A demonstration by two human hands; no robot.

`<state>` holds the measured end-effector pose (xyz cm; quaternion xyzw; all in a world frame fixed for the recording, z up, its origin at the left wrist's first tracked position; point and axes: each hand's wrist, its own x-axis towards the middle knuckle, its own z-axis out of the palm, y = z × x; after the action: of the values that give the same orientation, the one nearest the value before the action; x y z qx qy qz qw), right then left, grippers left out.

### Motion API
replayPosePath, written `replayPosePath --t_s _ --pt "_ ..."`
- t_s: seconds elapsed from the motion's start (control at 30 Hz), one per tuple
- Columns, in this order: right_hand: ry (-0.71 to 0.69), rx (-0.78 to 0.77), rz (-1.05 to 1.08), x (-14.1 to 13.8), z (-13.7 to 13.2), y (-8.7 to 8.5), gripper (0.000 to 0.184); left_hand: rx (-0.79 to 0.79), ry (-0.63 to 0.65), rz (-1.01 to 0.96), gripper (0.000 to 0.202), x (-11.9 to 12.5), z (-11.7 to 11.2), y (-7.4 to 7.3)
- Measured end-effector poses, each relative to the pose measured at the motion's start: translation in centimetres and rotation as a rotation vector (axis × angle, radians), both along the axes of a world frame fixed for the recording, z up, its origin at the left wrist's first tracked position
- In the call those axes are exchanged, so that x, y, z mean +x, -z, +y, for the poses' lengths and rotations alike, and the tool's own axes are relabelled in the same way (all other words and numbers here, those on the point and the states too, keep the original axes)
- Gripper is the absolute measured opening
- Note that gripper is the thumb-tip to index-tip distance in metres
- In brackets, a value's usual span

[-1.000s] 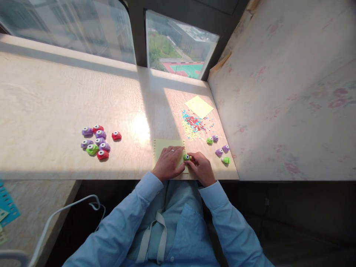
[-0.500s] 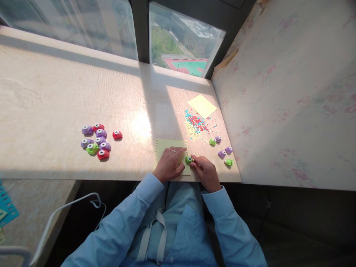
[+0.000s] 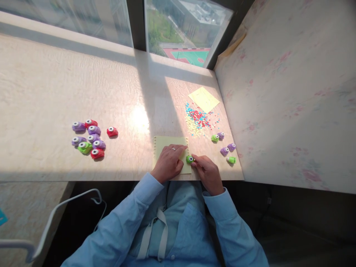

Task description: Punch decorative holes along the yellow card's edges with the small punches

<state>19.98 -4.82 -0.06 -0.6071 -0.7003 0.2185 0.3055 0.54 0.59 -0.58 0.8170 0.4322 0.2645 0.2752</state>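
Note:
My left hand [image 3: 169, 162] lies flat, fingers stretched out, on a pale green sheet of paper [image 3: 167, 142] with a punched edge, near the front edge of the beige counter [image 3: 55, 85]. My right hand [image 3: 207, 171] is closed in a pinch on a small green paper punch [image 3: 189, 159] at the sheet's right edge. A heap of tiny red, blue and yellow paper bits [image 3: 198, 121] lies just beyond the sheet.
Several purple, red and green punches [image 3: 89, 138] are grouped at the left. A few more punches [image 3: 225, 146] lie at the right beside the wall [image 3: 278, 92]. A yellow sheet [image 3: 204, 99] sits near the window. A white cable [image 3: 63, 211] hangs below the counter.
Both hands stay on the sheet and the punch. The camera has tilted and shifted slightly, so everything sits a little differently in view.

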Motion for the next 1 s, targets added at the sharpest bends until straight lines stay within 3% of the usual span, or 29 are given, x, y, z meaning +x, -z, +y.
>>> replayPosePath --t_s 1.0 --pt "0.043 -0.036 0.061 -0.45 0.07 -0.67 0.028 -0.02 -0.021 -0.016 0.049 -0.12 -0.06 0.05"
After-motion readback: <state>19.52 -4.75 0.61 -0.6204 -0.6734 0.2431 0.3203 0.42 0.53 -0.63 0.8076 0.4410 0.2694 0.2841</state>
